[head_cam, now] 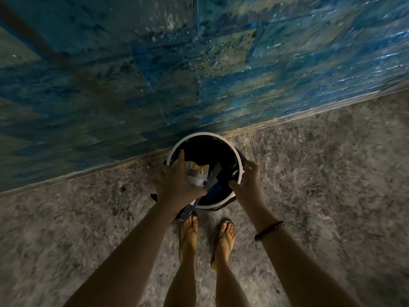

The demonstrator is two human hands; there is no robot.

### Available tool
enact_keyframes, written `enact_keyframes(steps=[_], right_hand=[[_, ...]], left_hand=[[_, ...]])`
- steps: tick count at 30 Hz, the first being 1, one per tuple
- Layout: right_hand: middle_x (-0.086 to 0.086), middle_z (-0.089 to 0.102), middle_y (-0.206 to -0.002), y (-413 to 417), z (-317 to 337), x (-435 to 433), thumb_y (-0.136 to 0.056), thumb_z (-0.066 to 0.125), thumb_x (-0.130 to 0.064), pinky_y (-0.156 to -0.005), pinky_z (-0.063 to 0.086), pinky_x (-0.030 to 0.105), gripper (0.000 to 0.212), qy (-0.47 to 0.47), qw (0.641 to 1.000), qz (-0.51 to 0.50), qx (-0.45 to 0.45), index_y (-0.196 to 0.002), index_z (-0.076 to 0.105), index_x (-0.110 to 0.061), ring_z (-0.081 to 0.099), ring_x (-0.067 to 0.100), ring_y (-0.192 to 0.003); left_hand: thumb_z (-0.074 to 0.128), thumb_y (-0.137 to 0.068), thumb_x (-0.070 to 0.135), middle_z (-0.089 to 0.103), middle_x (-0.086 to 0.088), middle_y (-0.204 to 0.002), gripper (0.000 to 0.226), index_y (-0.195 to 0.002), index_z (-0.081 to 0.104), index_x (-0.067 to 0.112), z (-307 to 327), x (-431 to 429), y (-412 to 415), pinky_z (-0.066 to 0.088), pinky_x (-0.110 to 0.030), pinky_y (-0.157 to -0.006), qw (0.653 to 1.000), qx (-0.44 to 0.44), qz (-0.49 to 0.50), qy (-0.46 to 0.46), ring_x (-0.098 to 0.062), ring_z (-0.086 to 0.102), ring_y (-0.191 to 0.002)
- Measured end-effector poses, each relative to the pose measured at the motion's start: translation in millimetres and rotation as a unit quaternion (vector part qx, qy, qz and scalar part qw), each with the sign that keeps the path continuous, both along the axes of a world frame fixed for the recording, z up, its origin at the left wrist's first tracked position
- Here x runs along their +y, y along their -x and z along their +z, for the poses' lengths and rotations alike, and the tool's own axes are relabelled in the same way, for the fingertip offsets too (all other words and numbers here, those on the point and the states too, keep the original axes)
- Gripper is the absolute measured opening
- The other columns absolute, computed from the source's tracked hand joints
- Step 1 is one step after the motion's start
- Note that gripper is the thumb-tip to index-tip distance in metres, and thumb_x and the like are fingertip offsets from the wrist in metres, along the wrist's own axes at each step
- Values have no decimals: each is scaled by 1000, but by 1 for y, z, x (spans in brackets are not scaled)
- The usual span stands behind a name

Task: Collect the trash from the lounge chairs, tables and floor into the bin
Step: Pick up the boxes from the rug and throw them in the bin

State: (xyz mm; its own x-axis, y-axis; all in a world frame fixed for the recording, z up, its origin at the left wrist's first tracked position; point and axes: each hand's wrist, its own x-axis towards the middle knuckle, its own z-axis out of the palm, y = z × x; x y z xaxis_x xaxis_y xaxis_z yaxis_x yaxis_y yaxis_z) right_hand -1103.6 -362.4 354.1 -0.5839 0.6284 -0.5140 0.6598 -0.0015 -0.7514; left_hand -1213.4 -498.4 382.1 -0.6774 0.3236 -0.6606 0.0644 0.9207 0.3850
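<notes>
Hands: left hand [179,182] clutches a white wrapper [197,173] over the near-left rim of the bin [204,134]; right hand [250,178] grips its right rim, thumb inside | bin stands on the floor [309,173] against the far wall [132,74] | risk: dark scrap [188,212] dangling outside the near rim may miss and land by the feet [188,235].

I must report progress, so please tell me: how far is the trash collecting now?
Done: dark trash already lies in the bin. In hand: the left hand holds white paper over it, and the right hand grips the rim. Left: the paper is not yet dropped; chairs and tables are out of view, so the rest cannot be judged.
</notes>
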Motion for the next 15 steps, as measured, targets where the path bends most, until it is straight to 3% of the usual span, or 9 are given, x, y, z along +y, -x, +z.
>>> enact_keyframes(steps=[5, 6, 9, 10, 12, 15], right_hand=[[12, 49, -125, -12, 3, 0, -77, 65, -2, -88, 49, 41, 58, 2, 1000, -1, -14, -125, 33, -12, 51, 27, -113], [10, 49, -126, -15, 2, 0, -78, 65, -2, -87, 49, 37, 58, -7, 1000, 0, -13, -125, 33, -11, 50, 25, -114], [1, 47, -117, -23, 5, 3, -80, 65, -2, -71, 45, 9, 54, -3, 1000, 10, -12, -123, 34, -8, 50, 12, -100], [-4, 45, -110, -25, 6, 5, -79, 66, -1, -70, 43, 6, 53, 1, 1000, 8, -8, -121, 34, -9, 48, 8, -96], [-16, 41, -102, -29, 9, 8, -78, 67, 0, -80, 43, 14, 52, 11, 1000, -3, 2, -117, 34, -13, 44, 6, -97], [-16, 38, -102, -33, 10, 12, -78, 67, 1, -86, 45, 30, 54, 8, 1000, -2, -3, -120, 34, -9, 43, 9, -99]], left_hand=[[73, -61, 57, 20, -19, -148, 121, -143, -13, 35, -28, 30, 6, 22, -52, -105, 998, 32, -35, 43, -40, 21, -133], [72, -61, 59, 17, -19, -149, 121, -143, -14, 35, -35, 35, 8, 20, -53, -106, 998, 23, -39, 50, -41, 19, -134], [73, -62, 59, -5, -21, -153, 124, -140, -22, 39, -49, 43, 13, 9, -57, -109, 997, -34, -39, 48, -44, 1, -138], [74, -62, 59, -13, -21, -152, 126, -139, -24, 40, -54, 43, 14, 7, -59, -110, 997, -56, -37, 42, -43, -5, -139], [75, -60, 59, -24, -20, -150, 128, -138, -25, 40, -60, 44, 15, 6, -61, -110, 995, -86, -36, 30, -42, -14, -138], [76, -60, 57, -29, -16, -149, 128, -139, -22, 40, -65, 43, 15, 5, -60, -110, 994, -102, -36, 3, -40, -19, -137]])
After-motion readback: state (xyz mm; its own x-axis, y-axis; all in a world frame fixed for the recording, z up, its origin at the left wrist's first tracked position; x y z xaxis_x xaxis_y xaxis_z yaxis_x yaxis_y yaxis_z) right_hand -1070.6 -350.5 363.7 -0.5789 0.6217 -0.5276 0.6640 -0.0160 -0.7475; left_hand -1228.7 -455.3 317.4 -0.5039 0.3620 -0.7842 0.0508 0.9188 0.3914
